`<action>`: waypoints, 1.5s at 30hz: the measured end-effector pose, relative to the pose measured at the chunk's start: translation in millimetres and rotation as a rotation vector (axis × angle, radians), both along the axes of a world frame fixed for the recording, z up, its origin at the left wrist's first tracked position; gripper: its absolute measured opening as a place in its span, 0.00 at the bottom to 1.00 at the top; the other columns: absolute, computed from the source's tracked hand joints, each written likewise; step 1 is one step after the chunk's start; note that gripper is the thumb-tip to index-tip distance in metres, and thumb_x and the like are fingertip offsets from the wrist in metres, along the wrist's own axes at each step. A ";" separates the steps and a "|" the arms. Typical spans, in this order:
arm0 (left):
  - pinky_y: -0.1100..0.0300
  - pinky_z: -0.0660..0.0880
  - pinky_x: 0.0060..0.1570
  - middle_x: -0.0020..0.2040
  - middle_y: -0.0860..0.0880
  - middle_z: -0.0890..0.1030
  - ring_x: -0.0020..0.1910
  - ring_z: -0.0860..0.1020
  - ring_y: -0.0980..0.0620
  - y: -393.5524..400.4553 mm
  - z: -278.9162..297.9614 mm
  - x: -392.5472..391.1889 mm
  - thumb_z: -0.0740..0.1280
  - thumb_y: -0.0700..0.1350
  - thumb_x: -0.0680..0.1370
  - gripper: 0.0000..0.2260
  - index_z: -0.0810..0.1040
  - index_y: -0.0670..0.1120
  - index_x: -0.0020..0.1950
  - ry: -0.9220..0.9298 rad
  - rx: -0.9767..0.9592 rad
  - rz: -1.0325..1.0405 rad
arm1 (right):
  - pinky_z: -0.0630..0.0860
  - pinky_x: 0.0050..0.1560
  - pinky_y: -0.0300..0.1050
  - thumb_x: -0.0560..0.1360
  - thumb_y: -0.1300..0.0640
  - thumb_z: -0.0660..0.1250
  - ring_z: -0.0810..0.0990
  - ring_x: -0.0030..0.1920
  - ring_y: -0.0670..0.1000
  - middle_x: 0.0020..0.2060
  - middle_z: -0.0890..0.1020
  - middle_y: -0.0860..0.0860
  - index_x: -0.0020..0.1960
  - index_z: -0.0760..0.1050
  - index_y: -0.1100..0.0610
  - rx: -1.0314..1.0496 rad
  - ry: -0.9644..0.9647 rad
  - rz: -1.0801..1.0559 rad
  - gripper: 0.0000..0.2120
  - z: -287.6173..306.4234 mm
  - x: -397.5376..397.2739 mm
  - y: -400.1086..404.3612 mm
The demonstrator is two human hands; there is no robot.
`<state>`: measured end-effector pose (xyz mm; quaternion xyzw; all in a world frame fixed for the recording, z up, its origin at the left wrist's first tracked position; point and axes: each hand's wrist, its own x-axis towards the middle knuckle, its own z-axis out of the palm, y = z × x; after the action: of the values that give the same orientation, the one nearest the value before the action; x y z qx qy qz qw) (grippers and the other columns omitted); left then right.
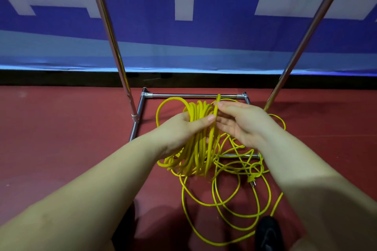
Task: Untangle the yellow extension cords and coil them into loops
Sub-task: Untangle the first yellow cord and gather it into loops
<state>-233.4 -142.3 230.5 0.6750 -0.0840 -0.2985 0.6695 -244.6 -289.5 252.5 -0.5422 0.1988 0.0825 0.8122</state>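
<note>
Head view | left hand point(179, 128) grips coiled yellow cord point(195, 149), loops hanging lengthwise | right hand point(242, 122) pinches one strand

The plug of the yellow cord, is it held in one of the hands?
No, the plug lies on the red floor, below the right hand.

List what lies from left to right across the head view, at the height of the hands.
Left steel upright → left hand gripping the coiled loops → right hand pinching one strand → right steel upright.
</note>
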 end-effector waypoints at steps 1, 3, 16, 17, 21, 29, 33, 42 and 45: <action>0.51 0.79 0.42 0.40 0.43 0.81 0.40 0.79 0.45 0.3 -0.4 -0.1 0.71 0.55 0.70 0.17 0.78 0.44 0.50 -0.013 0.023 -0.015 | 0.79 0.29 0.38 0.75 0.65 0.64 0.81 0.27 0.48 0.27 0.80 0.52 0.49 0.74 0.62 0.006 0.005 -0.006 0.03 -0.6 0.3 1.9; 0.54 0.78 0.39 0.37 0.45 0.79 0.39 0.78 0.45 -1.0 1.3 -2.3 0.70 0.51 0.72 0.09 0.78 0.46 0.45 -0.008 -0.010 -0.040 | 0.81 0.32 0.40 0.75 0.65 0.65 0.81 0.29 0.49 0.32 0.79 0.54 0.51 0.73 0.62 -0.005 0.000 -0.009 0.05 -2.9 1.1 3.7; 0.60 0.78 0.28 0.28 0.49 0.78 0.25 0.78 0.54 0.5 5.3 6.1 0.63 0.41 0.79 0.07 0.76 0.41 0.43 0.226 -0.190 0.190 | 0.73 0.31 0.37 0.76 0.46 0.63 0.77 0.29 0.45 0.32 0.79 0.50 0.39 0.76 0.56 -0.704 -0.128 0.194 0.14 -4.9 -2.3 -1.6; 0.60 0.78 0.28 0.27 0.49 0.78 0.25 0.78 0.54 1.6 6.0 8.4 0.62 0.42 0.79 0.09 0.76 0.41 0.41 0.250 -0.205 0.225 | 0.74 0.34 0.39 0.74 0.43 0.64 0.77 0.30 0.46 0.32 0.80 0.51 0.38 0.77 0.57 -0.775 -0.122 0.286 0.17 -5.4 -4.7 -0.8; 0.61 0.78 0.29 0.27 0.50 0.78 0.25 0.78 0.55 5.8 6.5 16.7 0.62 0.44 0.79 0.10 0.76 0.42 0.40 0.318 -0.282 0.351 | 0.69 0.36 0.38 0.69 0.48 0.72 0.73 0.32 0.45 0.33 0.77 0.51 0.38 0.76 0.52 -0.997 -0.231 0.584 0.10 -15.4 -14.6 6.5; 0.64 0.76 0.28 0.24 0.51 0.74 0.23 0.76 0.55 19.6 15.1 26.9 0.59 0.43 0.81 0.12 0.72 0.44 0.38 0.313 -0.404 0.516 | 0.70 0.33 0.36 0.77 0.49 0.61 0.76 0.28 0.44 0.28 0.79 0.47 0.35 0.71 0.52 -1.124 -0.274 0.756 0.14 -11.9 -17.1 0.7; 0.64 0.77 0.32 0.24 0.51 0.74 0.23 0.76 0.55 53.5 19.3 50.9 0.59 0.43 0.81 0.10 0.72 0.44 0.40 0.313 -0.595 0.732 | 0.66 0.38 0.39 0.76 0.47 0.63 0.73 0.37 0.45 0.35 0.76 0.47 0.48 0.79 0.55 -1.550 0.112 1.252 0.12 -34.5 -19.1 -29.4; 0.61 0.77 0.31 0.29 0.51 0.76 0.27 0.78 0.56 69.3 3.7 55.6 0.61 0.40 0.80 0.08 0.72 0.44 0.41 0.116 -0.344 0.606 | 0.76 0.26 0.37 0.77 0.59 0.64 0.79 0.25 0.47 0.33 0.82 0.53 0.43 0.70 0.57 -0.872 0.048 0.456 0.05 -32.0 -12.9 -56.6; 0.60 0.77 0.32 0.28 0.50 0.78 0.29 0.79 0.55 62.4 1.5 46.6 0.62 0.38 0.79 0.06 0.73 0.42 0.42 0.042 -0.236 0.529 | 0.78 0.28 0.37 0.77 0.58 0.64 0.81 0.27 0.46 0.37 0.82 0.55 0.48 0.72 0.60 -0.505 0.047 0.277 0.05 -15.8 -15.4 -43.7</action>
<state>-186.8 -80.0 232.0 0.5847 0.0745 -0.1157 0.7995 -260.0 -333.2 236.8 -0.7473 0.1557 0.1530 0.6276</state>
